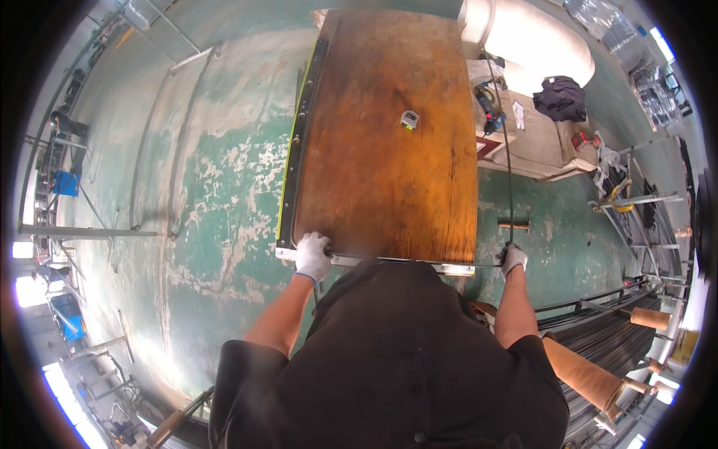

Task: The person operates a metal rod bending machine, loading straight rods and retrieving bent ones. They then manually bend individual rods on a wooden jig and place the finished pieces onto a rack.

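Just right of the tabletop (393,176), a dark rod (507,153) points lengthwise away from the person (419,352), held in the right hand (513,258). At the tabletop's near-left corner, I can't tell the left hand's (313,255) grip.

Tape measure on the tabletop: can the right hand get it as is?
Probably not: the right hand grips a dark rod beside the tabletop, and the tape measure lies toward the far end, though uncovered.

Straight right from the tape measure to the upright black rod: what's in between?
Head view: from the tape measure, wooden tabletop to its right edge, then what looks like a power tool just before the black rod.
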Tool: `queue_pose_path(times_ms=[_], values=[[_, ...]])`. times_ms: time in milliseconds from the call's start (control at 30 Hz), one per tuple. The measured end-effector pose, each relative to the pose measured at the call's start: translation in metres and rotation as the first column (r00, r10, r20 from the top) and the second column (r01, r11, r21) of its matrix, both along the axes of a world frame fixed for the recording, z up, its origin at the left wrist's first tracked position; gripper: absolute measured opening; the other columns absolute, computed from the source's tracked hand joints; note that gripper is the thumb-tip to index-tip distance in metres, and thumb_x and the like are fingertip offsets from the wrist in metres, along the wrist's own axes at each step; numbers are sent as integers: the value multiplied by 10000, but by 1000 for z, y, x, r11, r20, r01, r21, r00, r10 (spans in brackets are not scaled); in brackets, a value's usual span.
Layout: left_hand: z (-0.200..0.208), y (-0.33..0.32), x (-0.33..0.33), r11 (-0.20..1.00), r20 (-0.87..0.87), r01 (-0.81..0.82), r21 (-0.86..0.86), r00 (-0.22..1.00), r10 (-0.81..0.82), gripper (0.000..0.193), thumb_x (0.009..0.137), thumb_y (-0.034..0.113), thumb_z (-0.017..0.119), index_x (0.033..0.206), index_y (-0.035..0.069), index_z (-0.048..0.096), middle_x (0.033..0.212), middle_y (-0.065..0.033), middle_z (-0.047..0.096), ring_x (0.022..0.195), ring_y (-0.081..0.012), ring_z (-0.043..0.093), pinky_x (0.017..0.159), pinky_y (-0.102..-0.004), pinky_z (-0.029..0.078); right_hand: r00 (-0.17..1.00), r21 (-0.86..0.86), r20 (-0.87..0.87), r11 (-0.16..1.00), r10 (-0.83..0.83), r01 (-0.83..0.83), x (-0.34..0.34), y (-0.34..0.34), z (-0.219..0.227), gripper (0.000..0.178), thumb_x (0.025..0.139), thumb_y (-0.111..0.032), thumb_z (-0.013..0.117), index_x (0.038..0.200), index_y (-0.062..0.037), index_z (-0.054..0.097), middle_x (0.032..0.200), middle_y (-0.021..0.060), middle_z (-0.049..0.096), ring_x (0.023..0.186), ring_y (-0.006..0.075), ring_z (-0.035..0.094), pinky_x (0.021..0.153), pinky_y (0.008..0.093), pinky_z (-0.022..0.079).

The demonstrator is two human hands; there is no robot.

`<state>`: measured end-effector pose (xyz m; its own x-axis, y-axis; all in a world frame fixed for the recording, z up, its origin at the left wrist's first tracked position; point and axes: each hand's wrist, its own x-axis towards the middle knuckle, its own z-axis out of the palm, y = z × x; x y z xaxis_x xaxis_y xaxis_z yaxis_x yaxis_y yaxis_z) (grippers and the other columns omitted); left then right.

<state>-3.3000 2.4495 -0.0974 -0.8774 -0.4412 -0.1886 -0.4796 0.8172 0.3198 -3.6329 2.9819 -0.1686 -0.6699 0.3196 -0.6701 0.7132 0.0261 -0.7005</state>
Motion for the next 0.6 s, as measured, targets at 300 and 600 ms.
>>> queue_pose_path(times_ms=[300,600], values=[[20,8,-3,1000,-72,10,-23,997,-12,136,793,128,713,908,144,783,1040,-113,688,1119,-353,599,961,-453,495,977,67,-94,980,191,-185,-21,14,-22,189,989,-200,566,896,-54,642,758,85,621,590,236,589,532,381,460],[4,4,9,998,56,-25,-56,998,28,85,813,129,679,845,134,757,968,-106,674,1069,-331,616,928,-458,509,915,364,315,859,250,-360,-2,30,-43,402,922,-280,606,1208,-20,718,1084,157,757,938,284,722,843,411,556]])
